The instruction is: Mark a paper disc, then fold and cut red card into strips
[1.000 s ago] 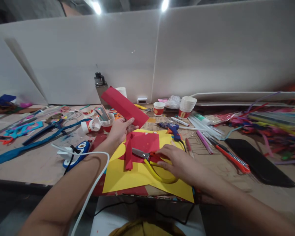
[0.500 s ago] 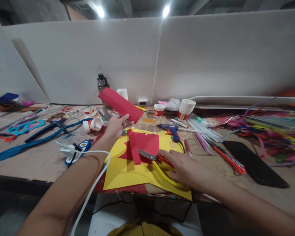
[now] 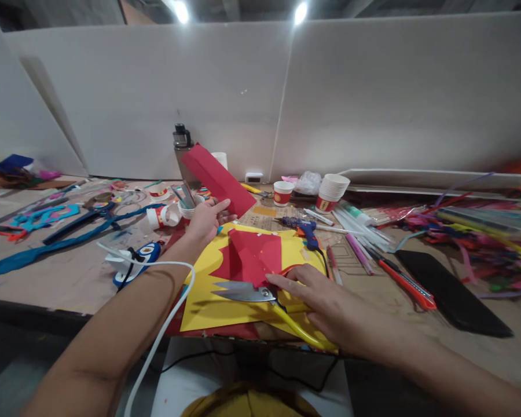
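Note:
My left hand (image 3: 208,219) pinches a folded piece of red paper (image 3: 219,180), raised and tilted above the far left of a yellow sheet (image 3: 200,310). My right hand (image 3: 306,292) is closed on a pair of scissors (image 3: 247,294) with red and yellow handles. Their blades are slightly parted, point left and sit low over the yellow sheet. The index finger reaches toward the lower end of a narrow red paper strip (image 3: 247,255); whether it touches is unclear. That strip lies over a larger jagged red paper piece (image 3: 269,246) on the yellow sheet.
A blue glue gun (image 3: 304,229) lies behind the yellow sheet. Right of it are glue sticks (image 3: 356,229), a red utility knife (image 3: 408,284) and a black phone-like slab (image 3: 454,292). Paper cups (image 3: 330,194) stand behind. A white cable (image 3: 169,324) crosses my left forearm.
The scissors have swung down and left, nearer the table edge, with blades opened slightly. The narrow red strip has tilted, its lower end shifting right. My left hand and its paper barely moved.

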A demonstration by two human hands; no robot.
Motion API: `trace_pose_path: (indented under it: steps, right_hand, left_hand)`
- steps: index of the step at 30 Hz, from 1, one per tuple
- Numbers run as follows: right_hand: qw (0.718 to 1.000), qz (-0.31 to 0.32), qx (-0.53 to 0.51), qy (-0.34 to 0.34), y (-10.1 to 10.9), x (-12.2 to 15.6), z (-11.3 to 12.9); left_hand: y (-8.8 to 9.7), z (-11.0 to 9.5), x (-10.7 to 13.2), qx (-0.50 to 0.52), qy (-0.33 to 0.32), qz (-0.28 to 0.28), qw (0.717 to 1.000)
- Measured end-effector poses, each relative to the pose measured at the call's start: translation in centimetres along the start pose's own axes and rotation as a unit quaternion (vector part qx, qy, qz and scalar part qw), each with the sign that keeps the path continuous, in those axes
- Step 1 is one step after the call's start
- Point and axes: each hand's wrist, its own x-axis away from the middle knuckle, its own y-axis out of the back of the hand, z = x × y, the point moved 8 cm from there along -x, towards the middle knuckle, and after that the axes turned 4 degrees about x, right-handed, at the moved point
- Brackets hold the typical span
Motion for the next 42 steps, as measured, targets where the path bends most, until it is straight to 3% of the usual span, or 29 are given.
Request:
trace_pose_path:
  steps: [7,12,14,19,25,30,42]
  right_hand:
    - [0.986,-0.115,-0.122,-0.015,2.9,-1.2,0.8]
    - [0.962,-0.181,-0.196,-0.063,3.6,-3.0,-2.0]
    - [0.949,-0.178,-0.241,-0.102,3.5,-3.7,-3.5]
    - [0.940,-0.174,-0.270,-0.116,3.4,-4.5,-5.0]
    - [0.921,-0.104,-0.314,-0.208,0.8,-3.8,-7.1]
    - [0.913,-0.064,-0.356,-0.187,0.3,-3.7,-6.4]
    - [0.902,-0.062,-0.387,-0.182,0.1,-3.5,-5.3]
  left_hand:
    - [-0.2,-0.1,0.3,-0.042,0.000,0.018,0.999]
    - [-0.3,-0.1,0.4,-0.032,-0.003,0.015,0.999]
    - [-0.4,0.0,0.5,-0.028,0.000,0.018,0.999]
    - [-0.9,0.2,0.7,0.026,0.011,0.019,0.999]
    - [-1.3,0.4,1.2,0.070,0.007,0.004,0.998]
    - [-2.5,1.0,2.2,0.032,-0.002,0.048,0.998]
    - [-3.8,1.5,3.4,0.002,-0.004,0.085,0.996]
